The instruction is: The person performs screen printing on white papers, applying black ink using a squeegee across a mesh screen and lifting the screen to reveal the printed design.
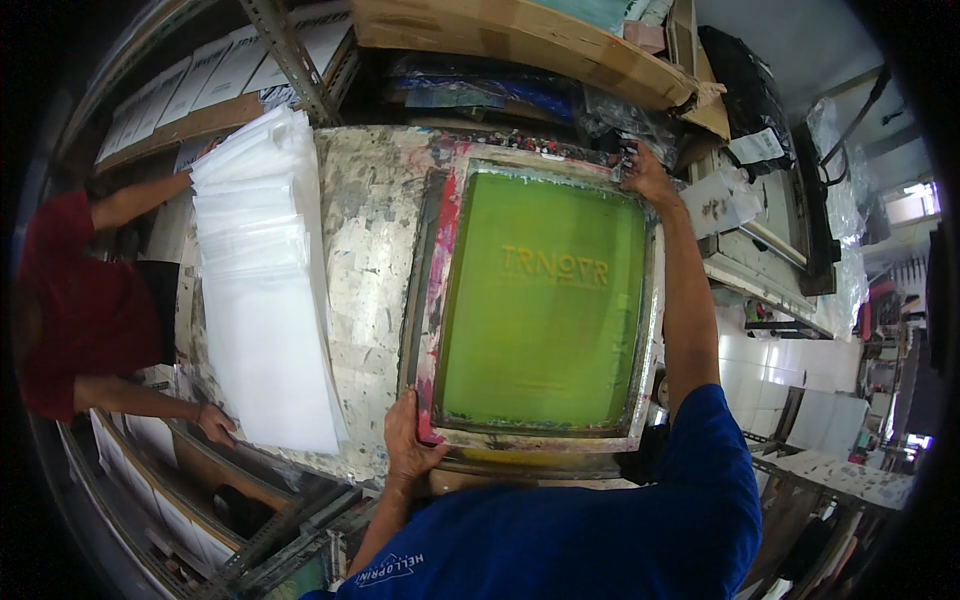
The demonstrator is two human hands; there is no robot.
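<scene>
A screen printing frame (pixel 432 330) lies on the worktable in front of me, its green mesh (pixel 545 330) carrying a faint row of letters. Red and pink ink smears its left side. At the near left corner, my left hand (pixel 412 447) has its thumb and fingers closed on the frame. My right hand (pixel 650 178) reaches to the far right corner, fingers bent round the frame's edge beside dark hardware. Its fingertips are partly lost against that clutter. Left of the frame lies a stack of white translucent sheets (pixel 270 330), apart from both my hands.
A co-worker in a red shirt (pixel 85 310) stands at the left with both hands by the stack. The ink-stained worktable (pixel 365 240) lies between stack and frame. A long cardboard box (pixel 520 45) sits beyond the table. Metal shelving (pixel 290 60) holds white packets. Equipment (pixel 770 250) stands right.
</scene>
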